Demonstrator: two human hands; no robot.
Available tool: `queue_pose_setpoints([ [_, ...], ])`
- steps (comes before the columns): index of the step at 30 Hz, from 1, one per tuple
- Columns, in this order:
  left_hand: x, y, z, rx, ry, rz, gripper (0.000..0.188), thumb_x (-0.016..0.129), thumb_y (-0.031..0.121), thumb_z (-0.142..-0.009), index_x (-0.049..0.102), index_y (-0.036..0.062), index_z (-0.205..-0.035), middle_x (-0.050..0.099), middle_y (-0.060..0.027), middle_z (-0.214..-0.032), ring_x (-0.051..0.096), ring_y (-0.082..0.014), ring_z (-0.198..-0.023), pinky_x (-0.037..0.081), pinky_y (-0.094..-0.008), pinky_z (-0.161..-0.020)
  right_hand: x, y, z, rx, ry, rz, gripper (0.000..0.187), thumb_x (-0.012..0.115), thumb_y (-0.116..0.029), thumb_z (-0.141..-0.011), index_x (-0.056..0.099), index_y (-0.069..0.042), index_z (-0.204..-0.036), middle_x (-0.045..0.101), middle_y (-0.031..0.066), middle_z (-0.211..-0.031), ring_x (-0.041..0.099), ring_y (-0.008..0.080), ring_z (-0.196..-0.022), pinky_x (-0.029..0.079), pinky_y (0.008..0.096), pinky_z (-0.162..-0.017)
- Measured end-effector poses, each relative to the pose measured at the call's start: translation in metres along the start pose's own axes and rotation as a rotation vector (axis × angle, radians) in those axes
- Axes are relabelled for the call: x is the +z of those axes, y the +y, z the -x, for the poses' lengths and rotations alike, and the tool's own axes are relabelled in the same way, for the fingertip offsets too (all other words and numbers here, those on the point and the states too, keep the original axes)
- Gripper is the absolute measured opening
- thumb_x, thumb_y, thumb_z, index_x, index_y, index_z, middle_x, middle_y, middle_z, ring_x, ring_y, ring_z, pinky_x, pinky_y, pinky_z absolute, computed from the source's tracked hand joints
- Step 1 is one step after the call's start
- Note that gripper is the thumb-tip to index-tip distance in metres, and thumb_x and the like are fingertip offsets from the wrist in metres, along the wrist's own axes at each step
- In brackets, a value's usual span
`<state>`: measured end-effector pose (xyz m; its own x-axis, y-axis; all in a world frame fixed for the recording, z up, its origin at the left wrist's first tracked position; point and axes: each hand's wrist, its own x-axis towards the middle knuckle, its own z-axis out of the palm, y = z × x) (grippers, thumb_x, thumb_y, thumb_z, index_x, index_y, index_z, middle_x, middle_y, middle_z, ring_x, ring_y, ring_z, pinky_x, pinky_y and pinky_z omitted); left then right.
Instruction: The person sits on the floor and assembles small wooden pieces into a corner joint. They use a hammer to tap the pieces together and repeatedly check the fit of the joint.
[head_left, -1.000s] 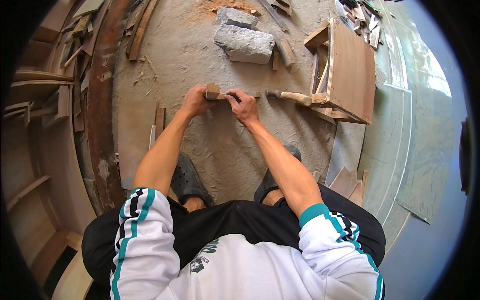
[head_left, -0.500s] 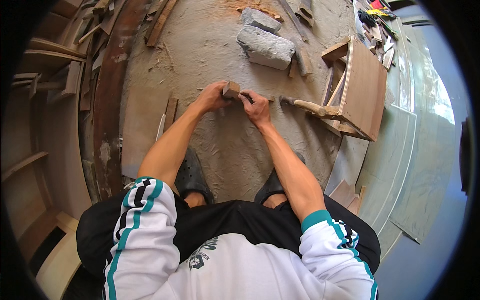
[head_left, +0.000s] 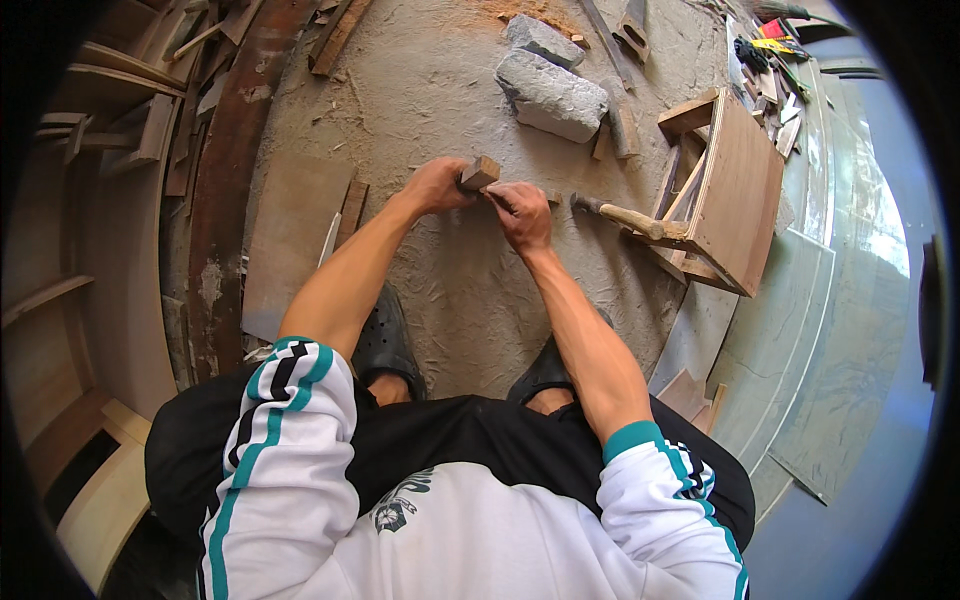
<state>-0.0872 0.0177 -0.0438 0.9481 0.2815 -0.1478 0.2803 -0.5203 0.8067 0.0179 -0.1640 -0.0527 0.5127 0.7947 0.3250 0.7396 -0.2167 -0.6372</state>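
My left hand (head_left: 437,186) is closed round a short wooden block (head_left: 481,172), whose squared end shows past the fingers. Close against its right side, my right hand (head_left: 523,214) has thumb and fingers pinched together. What that pinch holds, if anything, is too small to make out. To the right, a hammer (head_left: 625,214) with a wooden handle rests against a small open wooden frame (head_left: 742,195) with a plywood side. A thin wood strip behind the right hand is partly hidden.
Two rough grey stone blocks (head_left: 553,97) lie ahead on the dusty floor. Leftward are a plywood sheet (head_left: 285,235), a long brown beam (head_left: 222,190) and wooden furniture parts (head_left: 120,200). Glass sheets (head_left: 800,340) stretch along the right, with wood scraps (head_left: 775,85) and tools at their far end.
The view has shifted a little, so the floor items sit slightly lower and further right. Both hands stay together at the block, with only a small change in the right fingers.
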Motion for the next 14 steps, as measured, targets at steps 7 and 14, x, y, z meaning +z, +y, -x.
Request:
queue_pose_setpoints([
  [7,-0.0010,-0.0027,-0.0015,-0.045,-0.019,-0.042,0.032,0.078,0.024,-0.070,0.071,0.0100,-0.098,0.071,-0.0146,-0.098,0.066,-0.0359,-0.094,0.053,-0.0433,-0.079,0.0052,0.0007,0.0017,-0.092,0.046,0.124,0.012,0.073,-0.020,-0.082,0.073,-0.014,-0.092,0.070,0.0005,-0.091,0.064,0.0207,-0.092,0.047,0.0385,-0.084],
  [14,-0.0020,-0.0021,-0.0056,-0.027,-0.032,-0.100,0.034,0.079,0.026,-0.070,0.071,0.0104,-0.100,0.071,-0.0154,-0.099,0.066,-0.0358,-0.094,0.053,-0.0431,-0.080,0.0077,0.0016,0.0043,-0.095,0.044,0.185,0.012,0.074,-0.018,-0.081,0.072,-0.014,-0.092,0.069,0.0002,-0.090,0.063,0.0213,-0.093,0.047,0.0389,-0.085],
])
